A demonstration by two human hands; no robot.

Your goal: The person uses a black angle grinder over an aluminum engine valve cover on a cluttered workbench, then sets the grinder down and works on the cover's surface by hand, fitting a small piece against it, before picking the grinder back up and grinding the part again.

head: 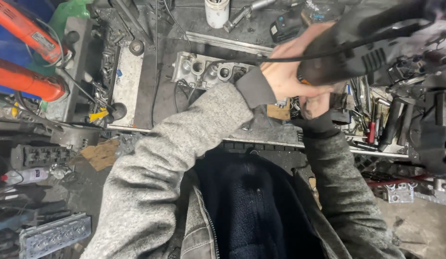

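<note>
My left hand (292,67) grips the dark body of a corded power tool (371,48) held high near the camera at the upper right. Its black cord runs left across the bench. My right hand (315,104) sits just below the left one, curled under the tool's front end; what it pinches is hidden. Behind my left wrist an aluminium cylinder head (203,71) with round ports lies on the metal workbench (160,96). Grey knit sleeves cover both arms.
Orange power tools (26,57) lie at the far left. A white cup (216,12) stands at the back. Screwdrivers and hand tools (376,120) crowd the bench's right side. Another cylinder head (52,235) and a spray bottle (24,176) lie on the floor at left.
</note>
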